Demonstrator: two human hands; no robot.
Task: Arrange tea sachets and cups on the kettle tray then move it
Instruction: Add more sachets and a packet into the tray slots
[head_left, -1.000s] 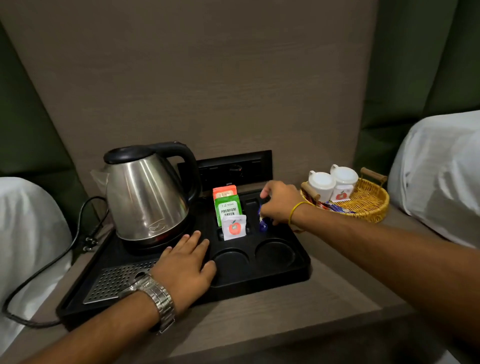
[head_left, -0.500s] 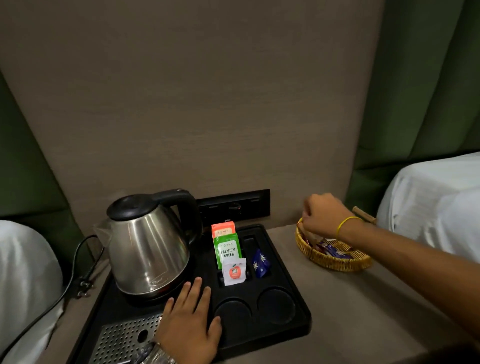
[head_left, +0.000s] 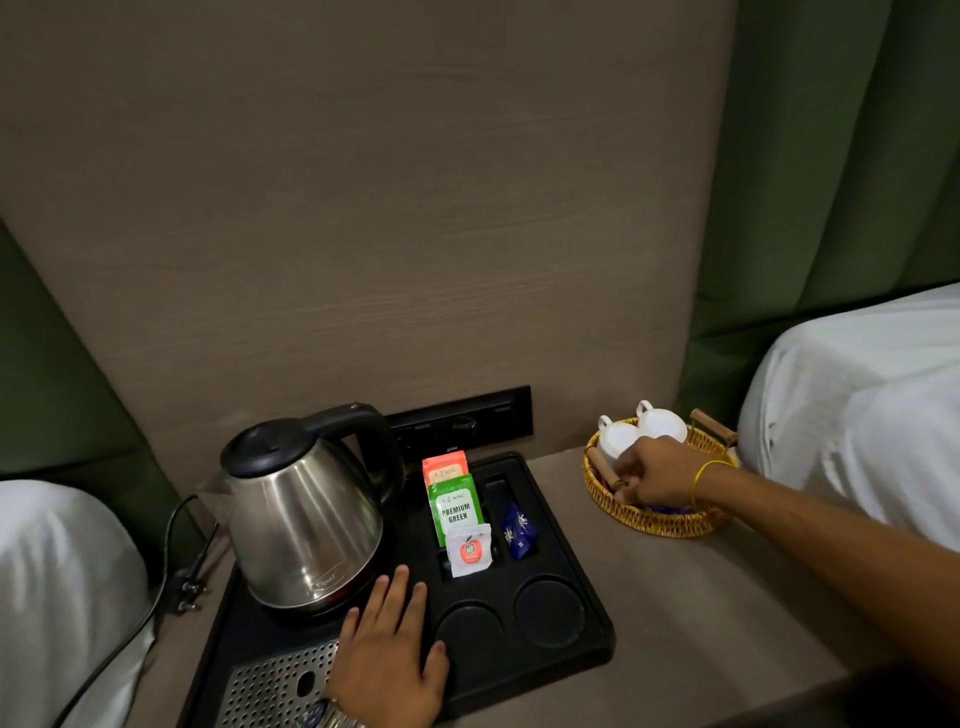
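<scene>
A black kettle tray (head_left: 582, 530) holds a steel kettle (head_left: 304, 525). In its sachet slots stand an orange sachet (head_left: 445, 467), a green sachet (head_left: 457, 506), a white sachet (head_left: 469, 550) and a blue sachet (head_left: 518, 530). Two round cup recesses (head_left: 548, 610) at the tray's front hold nothing. My left hand (head_left: 392, 654) lies flat on the tray, fingers spread. My right hand (head_left: 657, 470) reaches into a wicker basket (head_left: 660, 522) with two white cups (head_left: 660, 422); its fingers curl down among the blue sachets, and what they hold is hidden.
The tray and basket sit on a brown bedside table (head_left: 691, 613) between two white beds (head_left: 857, 410). A black socket panel (head_left: 467, 421) is on the wall behind. The kettle's cord (head_left: 171, 566) trails off to the left.
One second ago my right hand was setting the blue sachet into the tray slot. It has since moved right into the basket. The view has tilted upward; my left hand stays on the tray.
</scene>
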